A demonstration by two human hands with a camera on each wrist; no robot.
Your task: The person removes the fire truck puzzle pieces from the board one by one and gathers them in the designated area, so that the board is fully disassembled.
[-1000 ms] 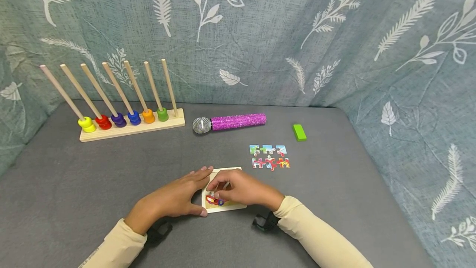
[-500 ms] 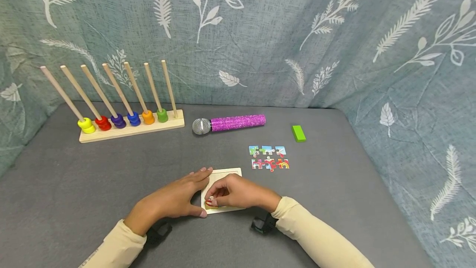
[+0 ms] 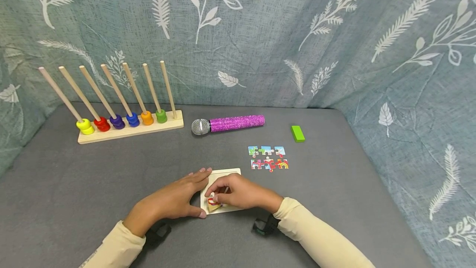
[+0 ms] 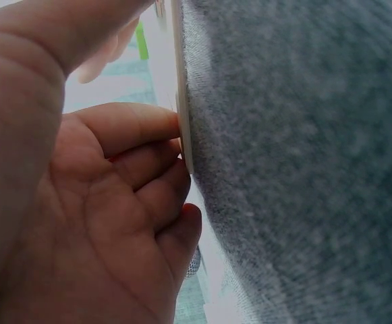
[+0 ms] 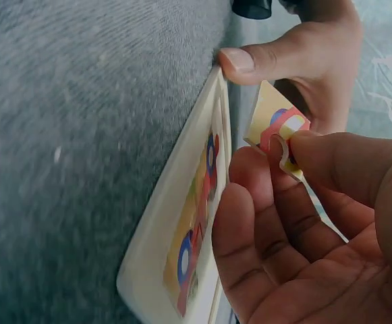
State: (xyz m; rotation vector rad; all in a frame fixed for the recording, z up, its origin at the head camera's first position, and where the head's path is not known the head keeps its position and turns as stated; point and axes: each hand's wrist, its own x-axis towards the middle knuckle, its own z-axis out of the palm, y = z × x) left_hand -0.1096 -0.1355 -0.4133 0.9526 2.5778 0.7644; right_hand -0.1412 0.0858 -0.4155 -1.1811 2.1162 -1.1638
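Note:
A pale wooden puzzle tray (image 3: 233, 171) lies at the front middle of the table. My left hand (image 3: 174, 197) rests along its left side in the head view, thumb at the near corner and fingertips at the far one. The left wrist view shows those fingertips against the tray's edge (image 4: 184, 101). Between thumb and fingers my right hand (image 3: 239, 191) pinches a yellow-and-red jigsaw puzzle piece (image 5: 270, 118), tilted above the tray's near left part. Other picture pieces (image 5: 192, 233), with blue wheels on them, lie inside the tray; my right hand hides part of them in the head view.
Several loose jigsaw pieces (image 3: 268, 151) lie in two rows right of the tray. Behind are a purple glittery microphone (image 3: 236, 123) and a green block (image 3: 298, 133). A wooden peg stand (image 3: 111, 134) with coloured rings is at back left, before a leaf-patterned curtain (image 3: 253, 65).
My right fingers have closed on the piece near the tray's near left corner, and it now stands tilted in their pinch. The left hand has stayed on the tray's side.

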